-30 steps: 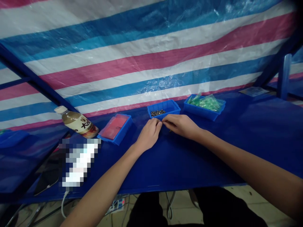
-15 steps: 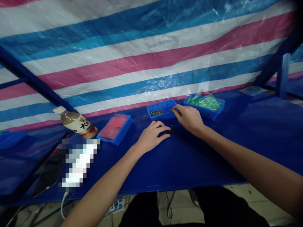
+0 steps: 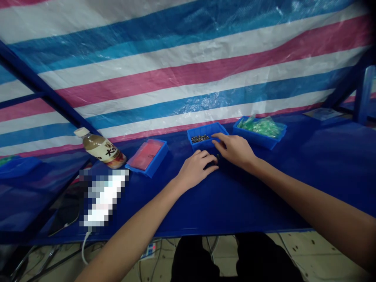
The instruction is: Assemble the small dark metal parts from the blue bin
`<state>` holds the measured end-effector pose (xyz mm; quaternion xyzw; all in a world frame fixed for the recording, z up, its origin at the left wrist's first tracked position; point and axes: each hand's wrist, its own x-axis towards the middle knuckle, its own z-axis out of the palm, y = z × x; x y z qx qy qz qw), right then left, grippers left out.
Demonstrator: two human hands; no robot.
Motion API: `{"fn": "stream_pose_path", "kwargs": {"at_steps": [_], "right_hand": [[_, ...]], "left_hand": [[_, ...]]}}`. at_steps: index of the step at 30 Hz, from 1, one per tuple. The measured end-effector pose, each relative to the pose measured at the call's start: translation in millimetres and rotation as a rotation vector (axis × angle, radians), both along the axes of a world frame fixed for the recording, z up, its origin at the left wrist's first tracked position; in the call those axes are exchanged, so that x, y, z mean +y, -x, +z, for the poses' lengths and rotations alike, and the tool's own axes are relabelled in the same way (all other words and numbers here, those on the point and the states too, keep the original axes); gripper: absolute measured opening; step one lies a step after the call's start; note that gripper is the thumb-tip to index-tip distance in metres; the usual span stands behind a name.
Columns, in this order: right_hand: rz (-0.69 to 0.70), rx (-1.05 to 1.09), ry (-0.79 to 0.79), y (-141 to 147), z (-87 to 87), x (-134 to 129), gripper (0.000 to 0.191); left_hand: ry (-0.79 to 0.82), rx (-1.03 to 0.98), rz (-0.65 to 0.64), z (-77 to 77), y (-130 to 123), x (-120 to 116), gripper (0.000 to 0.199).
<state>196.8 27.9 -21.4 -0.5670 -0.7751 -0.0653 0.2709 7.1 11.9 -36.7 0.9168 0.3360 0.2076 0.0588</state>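
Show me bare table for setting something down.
Free: the table between left forearm and right forearm; also right of the green packets. Crowded: around left hand, right hand and parts bin; by the bottle.

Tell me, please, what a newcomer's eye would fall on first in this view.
Probably the striped plastic sheet, its blue, white and pink bands filling the back above the dark blue table. Next might come the bright green packets in the right-hand blue bin, then the red stack in the left-hand one. Between them, both hands work by the middle bin, which holds small metallic pieces.
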Motion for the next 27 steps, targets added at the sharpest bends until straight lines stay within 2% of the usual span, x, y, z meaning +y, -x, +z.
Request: {"fn": "stream_pose_path", "kwargs": {"at_steps": [6, 12, 22, 27], "right_hand": [[0.171, -0.013, 0.011, 2, -2.4, -1, 0.032], [0.358, -0.009, 0.050, 3, -0.6, -7, 0.027], [0.409, -0.065, 0.126, 3, 1.2, -4, 0.025], [0.438, -0.059, 0.153, 4, -0.8, -4, 0.024]], "left_hand": [[0.001, -0.018, -0.022, -1.3, 3, 3, 0.011], [-0.043, -0.103, 0.065, -2.7, 4, 5, 0.003], [-0.084, -0.310, 0.199, 5.8, 10, 9, 0.009], [-0.103, -0.357, 0.214, 6.7, 12, 11, 0.009]]}}
